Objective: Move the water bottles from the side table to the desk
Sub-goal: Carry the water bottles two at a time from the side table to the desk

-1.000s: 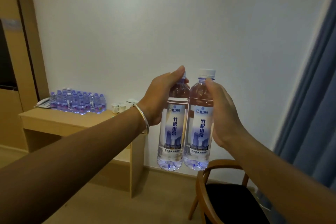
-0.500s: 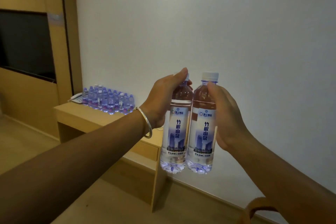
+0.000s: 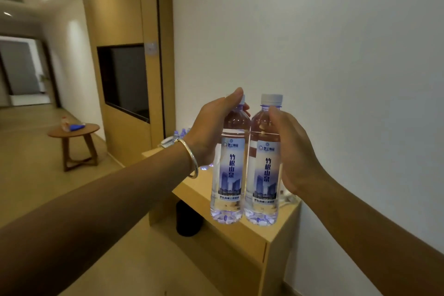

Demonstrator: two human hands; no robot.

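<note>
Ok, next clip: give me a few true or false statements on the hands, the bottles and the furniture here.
1. Each hand holds one bottle. True: the left hand grips the left bottle, the right hand grips the right bottle.
2. Both bottles lie on their sides. False: both are held upright, side by side.
3. The right bottle has a white cap. True.
4. The bracelet is on the right wrist. False: it is on the left wrist.
5. The bottles stand on the desk. False: they are held in the air in front of it.
6. A round table stands at far left. True.
</note>
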